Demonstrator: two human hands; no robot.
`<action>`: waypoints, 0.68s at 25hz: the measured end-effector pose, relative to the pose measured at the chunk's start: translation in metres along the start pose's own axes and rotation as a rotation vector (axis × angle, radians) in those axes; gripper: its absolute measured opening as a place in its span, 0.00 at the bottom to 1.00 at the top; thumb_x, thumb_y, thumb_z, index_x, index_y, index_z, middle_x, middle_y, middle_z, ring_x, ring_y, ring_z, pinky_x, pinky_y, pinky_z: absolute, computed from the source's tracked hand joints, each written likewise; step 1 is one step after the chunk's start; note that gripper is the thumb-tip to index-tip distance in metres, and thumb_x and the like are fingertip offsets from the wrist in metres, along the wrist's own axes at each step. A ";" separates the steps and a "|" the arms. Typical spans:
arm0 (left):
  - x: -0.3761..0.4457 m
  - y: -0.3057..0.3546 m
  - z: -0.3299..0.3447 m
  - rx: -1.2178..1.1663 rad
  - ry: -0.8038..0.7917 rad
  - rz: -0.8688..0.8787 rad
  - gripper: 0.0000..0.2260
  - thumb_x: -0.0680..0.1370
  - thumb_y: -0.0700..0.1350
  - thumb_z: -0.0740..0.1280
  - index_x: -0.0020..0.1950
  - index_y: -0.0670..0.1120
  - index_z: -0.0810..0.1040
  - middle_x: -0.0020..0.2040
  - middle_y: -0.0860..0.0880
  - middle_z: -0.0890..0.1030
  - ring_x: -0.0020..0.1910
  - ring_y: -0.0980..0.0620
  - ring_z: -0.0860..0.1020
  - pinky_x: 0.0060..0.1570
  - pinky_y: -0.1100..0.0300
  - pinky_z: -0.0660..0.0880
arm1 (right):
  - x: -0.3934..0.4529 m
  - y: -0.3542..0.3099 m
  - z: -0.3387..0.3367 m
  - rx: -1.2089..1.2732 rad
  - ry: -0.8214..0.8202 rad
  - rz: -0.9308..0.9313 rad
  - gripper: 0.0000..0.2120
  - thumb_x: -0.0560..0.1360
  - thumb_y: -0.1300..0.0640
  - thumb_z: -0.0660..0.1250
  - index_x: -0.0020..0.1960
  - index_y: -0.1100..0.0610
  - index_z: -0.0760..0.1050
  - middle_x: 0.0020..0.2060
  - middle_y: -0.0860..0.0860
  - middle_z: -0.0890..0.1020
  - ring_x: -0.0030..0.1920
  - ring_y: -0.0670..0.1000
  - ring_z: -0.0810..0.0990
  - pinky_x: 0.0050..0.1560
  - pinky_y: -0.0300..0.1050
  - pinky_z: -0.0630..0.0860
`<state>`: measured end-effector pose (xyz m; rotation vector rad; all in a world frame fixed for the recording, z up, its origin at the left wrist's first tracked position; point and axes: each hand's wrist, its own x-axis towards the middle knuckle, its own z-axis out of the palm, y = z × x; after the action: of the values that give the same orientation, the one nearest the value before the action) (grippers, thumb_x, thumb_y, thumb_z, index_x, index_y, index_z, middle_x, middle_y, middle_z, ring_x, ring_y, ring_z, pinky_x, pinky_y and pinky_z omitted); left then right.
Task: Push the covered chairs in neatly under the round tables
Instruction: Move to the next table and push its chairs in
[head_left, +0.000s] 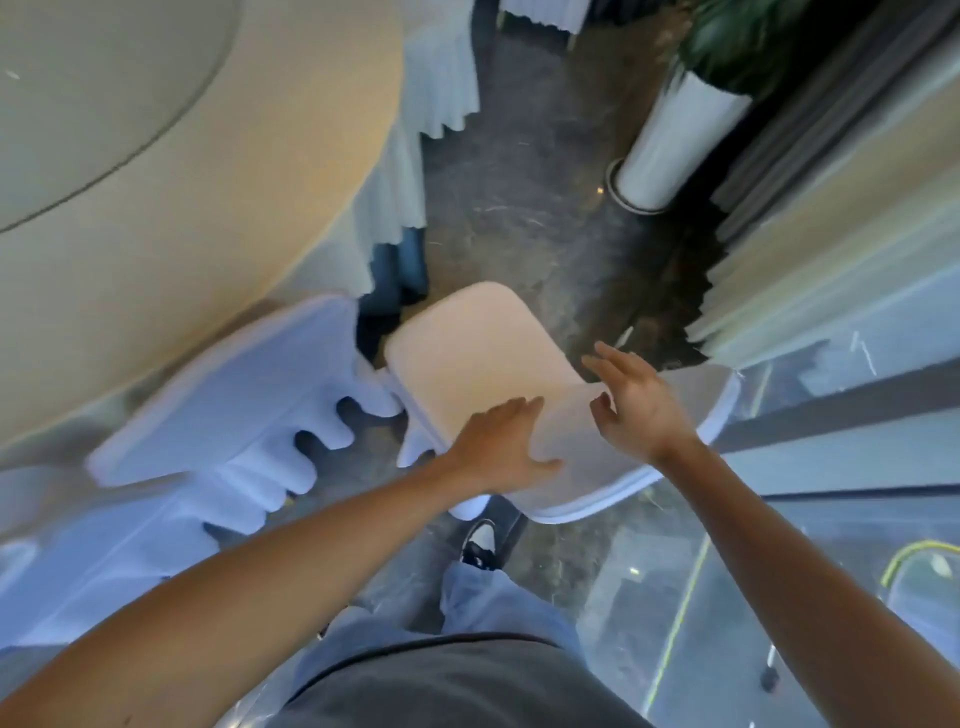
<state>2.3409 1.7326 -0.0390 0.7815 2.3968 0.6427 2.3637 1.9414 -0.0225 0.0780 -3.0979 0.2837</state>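
Note:
A chair in a white cover (483, 353) stands just in front of me, its cream seat facing up and its backrest edge nearest me. My left hand (506, 447) lies flat on the top of the backrest, fingers spread. My right hand (631, 402) hovers open just above the backrest's right part; whether it touches is unclear. A second covered chair (228, 395) sits to the left, close against the round table (171, 218) with its cream cloth and white skirt. The frame is blurred by motion.
A tall white planter (675, 140) with a green plant stands on the dark floor ahead right. Pleated curtains (810, 249) and a glass wall run along the right. My shoe (480, 543) is under the chair's back edge. More white-skirted furniture shows at the top.

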 end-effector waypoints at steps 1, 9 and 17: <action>0.009 0.023 0.018 0.014 -0.049 0.019 0.42 0.69 0.72 0.65 0.75 0.48 0.61 0.68 0.47 0.73 0.64 0.44 0.74 0.58 0.47 0.75 | -0.012 0.027 -0.006 0.000 0.013 0.050 0.24 0.66 0.66 0.67 0.63 0.62 0.77 0.63 0.62 0.78 0.60 0.64 0.78 0.65 0.60 0.72; 0.055 0.091 0.089 0.112 -0.215 0.104 0.35 0.71 0.41 0.69 0.73 0.47 0.55 0.54 0.44 0.72 0.42 0.42 0.76 0.36 0.49 0.75 | -0.073 0.144 -0.003 -0.083 -0.234 0.140 0.32 0.68 0.67 0.67 0.71 0.56 0.70 0.74 0.57 0.68 0.75 0.61 0.62 0.74 0.64 0.59; 0.094 0.072 0.045 -0.049 -0.167 -0.007 0.36 0.73 0.35 0.67 0.78 0.48 0.57 0.63 0.45 0.75 0.55 0.42 0.78 0.50 0.48 0.79 | 0.009 0.146 -0.001 -0.098 -0.237 0.125 0.19 0.64 0.70 0.72 0.54 0.60 0.81 0.52 0.58 0.83 0.63 0.64 0.75 0.61 0.63 0.74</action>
<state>2.3311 1.8571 -0.0627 0.7739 2.2235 0.6060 2.3475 2.0844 -0.0480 -0.0925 -3.3527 0.1331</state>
